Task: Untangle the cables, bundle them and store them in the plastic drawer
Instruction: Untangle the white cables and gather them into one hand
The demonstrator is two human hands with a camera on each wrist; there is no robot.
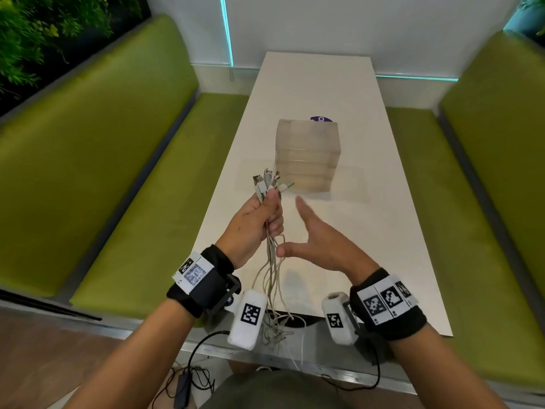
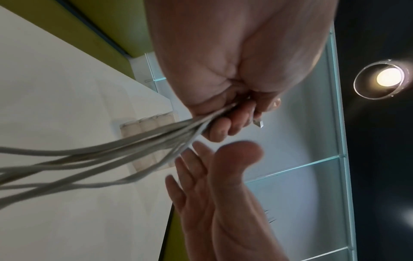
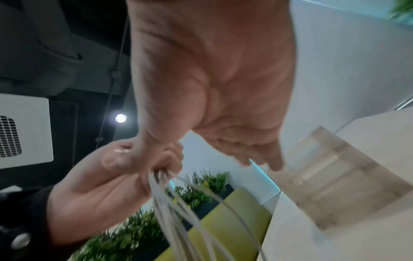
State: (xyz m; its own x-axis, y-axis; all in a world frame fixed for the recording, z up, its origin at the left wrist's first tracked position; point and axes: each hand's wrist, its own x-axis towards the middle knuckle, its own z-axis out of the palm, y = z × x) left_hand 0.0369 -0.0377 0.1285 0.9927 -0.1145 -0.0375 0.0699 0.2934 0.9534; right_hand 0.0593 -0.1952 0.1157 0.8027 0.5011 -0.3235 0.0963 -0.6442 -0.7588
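Several thin white cables gathered by their plug ends in left hand, fist clenched round the strands, connectors fanned out above the knuckles. Below the fist, strands hanging loose, dropping past the near edge of the long white table into a slack heap at lap level; crossings visible down there, too fine to tell whether knotted. Right hand released, fingers straight and spread, thumb tip just beside the hanging strands under the left fist, holding nothing; touching or not, cannot tell. Same seen from left wrist view: cables running out of the clenched left hand, right hand flat and near. From right wrist view, cables streaming down from left hand, blurred. Translucent plastic drawer unit, stacked tiers, standing mid-table, well apart from both hands; all tiers apparently pushed in. Purple round sticker on the table behind it, partly hidden. Green upholstered benches either side. Progress, judged: ends collected and aligned, so sorting largely done at the top; lower lengths not yet combed straight, no coil or loop formed, nothing tied. Left to do: run the open hand down the strands, wind into a bundle, open a drawer, stow the bundle.
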